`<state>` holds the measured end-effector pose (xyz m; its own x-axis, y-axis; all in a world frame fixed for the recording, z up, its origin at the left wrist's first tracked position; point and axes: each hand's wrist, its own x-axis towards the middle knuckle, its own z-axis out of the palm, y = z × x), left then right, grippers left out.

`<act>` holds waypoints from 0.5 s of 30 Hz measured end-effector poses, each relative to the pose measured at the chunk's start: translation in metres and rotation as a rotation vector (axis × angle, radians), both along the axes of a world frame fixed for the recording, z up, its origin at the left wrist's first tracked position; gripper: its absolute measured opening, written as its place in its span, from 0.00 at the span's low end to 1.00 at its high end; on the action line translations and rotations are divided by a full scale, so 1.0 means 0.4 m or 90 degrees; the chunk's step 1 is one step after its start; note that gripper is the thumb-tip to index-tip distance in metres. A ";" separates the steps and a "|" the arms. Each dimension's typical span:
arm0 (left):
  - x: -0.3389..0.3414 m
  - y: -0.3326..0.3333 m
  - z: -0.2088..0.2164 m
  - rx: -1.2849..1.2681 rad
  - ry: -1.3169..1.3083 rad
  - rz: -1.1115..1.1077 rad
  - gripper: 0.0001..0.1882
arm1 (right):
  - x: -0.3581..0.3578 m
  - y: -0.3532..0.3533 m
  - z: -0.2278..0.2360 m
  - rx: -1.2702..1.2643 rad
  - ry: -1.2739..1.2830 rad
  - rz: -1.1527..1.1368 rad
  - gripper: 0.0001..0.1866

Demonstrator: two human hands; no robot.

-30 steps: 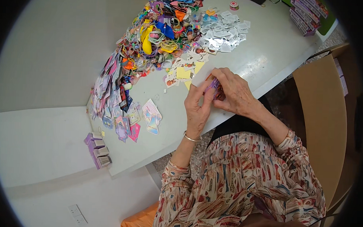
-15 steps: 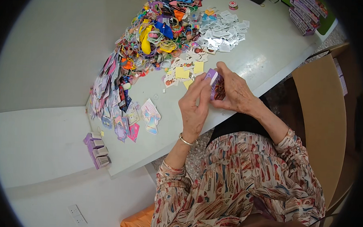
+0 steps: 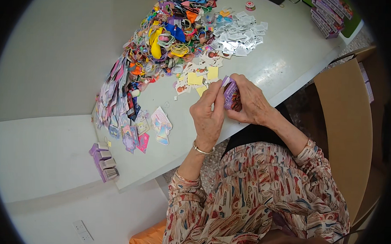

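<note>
Above the table's front edge, both hands are closed round a small purple printed carton (image 3: pixel 232 95). My left hand (image 3: pixel 208 114) pinches its left side near the top, with a bangle on that wrist. On the other side, my right hand (image 3: pixel 253 101) grips the carton between thumb and fingers. Just beyond the hands lie small picture cards (image 3: pixel 181 88) and yellow paper squares (image 3: pixel 195 78). A shiny die-cut sticker (image 3: pixel 162 126) rests on the table to the left of my left hand.
A big heap of colourful bands and trinkets (image 3: pixel 168 39) covers the far left, beside white sachets (image 3: pixel 239 35) and overlapping packets (image 3: pixel 112 93). Purple cartons (image 3: pixel 330 17) are stacked far right. Purple-and-white boxes (image 3: pixel 104 162) stand at the left edge. An open cardboard box (image 3: pixel 346 127) is at my right.
The carton has turned so that more of its printed face shows, and its white upper part shows less. Both hands have shifted slightly while keeping hold of it.
</note>
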<state>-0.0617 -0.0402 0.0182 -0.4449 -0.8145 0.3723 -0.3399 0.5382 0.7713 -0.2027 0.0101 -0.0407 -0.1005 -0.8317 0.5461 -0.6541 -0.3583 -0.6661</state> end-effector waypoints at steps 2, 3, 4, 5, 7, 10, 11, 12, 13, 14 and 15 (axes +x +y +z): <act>0.000 0.000 -0.003 -0.057 -0.024 -0.021 0.13 | 0.002 0.000 0.000 -0.005 -0.003 0.005 0.45; 0.001 0.001 -0.002 -0.057 -0.025 -0.020 0.13 | 0.003 -0.001 0.001 -0.004 -0.004 0.006 0.45; 0.002 0.003 -0.001 -0.069 -0.034 -0.036 0.15 | 0.003 -0.001 0.003 -0.002 -0.006 0.003 0.45; 0.002 0.005 0.000 -0.080 -0.043 -0.053 0.17 | 0.002 0.000 0.005 0.001 -0.007 -0.002 0.45; 0.003 0.011 -0.017 -0.145 -0.062 -0.063 0.19 | 0.003 -0.001 -0.007 -0.004 -0.001 -0.009 0.46; -0.004 0.024 -0.025 -0.242 -0.101 -0.063 0.21 | 0.002 -0.001 -0.015 -0.014 0.003 -0.015 0.47; -0.005 0.026 -0.026 -0.274 -0.119 -0.054 0.21 | 0.002 -0.002 -0.016 -0.019 0.003 -0.014 0.48; -0.003 0.028 -0.027 -0.274 -0.120 -0.052 0.21 | 0.004 -0.002 -0.016 -0.019 0.003 -0.012 0.48; -0.002 0.029 -0.028 -0.282 -0.124 -0.052 0.22 | 0.006 -0.002 -0.015 -0.035 0.002 -0.012 0.48; -0.001 0.029 -0.029 -0.289 -0.126 -0.055 0.22 | 0.007 -0.001 -0.014 -0.049 0.001 -0.015 0.48; 0.000 0.029 -0.028 -0.289 -0.126 -0.054 0.22 | 0.007 -0.001 -0.013 -0.049 0.001 -0.014 0.48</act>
<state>-0.0618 -0.0288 0.0072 -0.6007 -0.5477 0.5824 -0.3959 0.8367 0.3784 -0.2001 0.0098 -0.0460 -0.1178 -0.7846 0.6086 -0.6637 -0.3937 -0.6360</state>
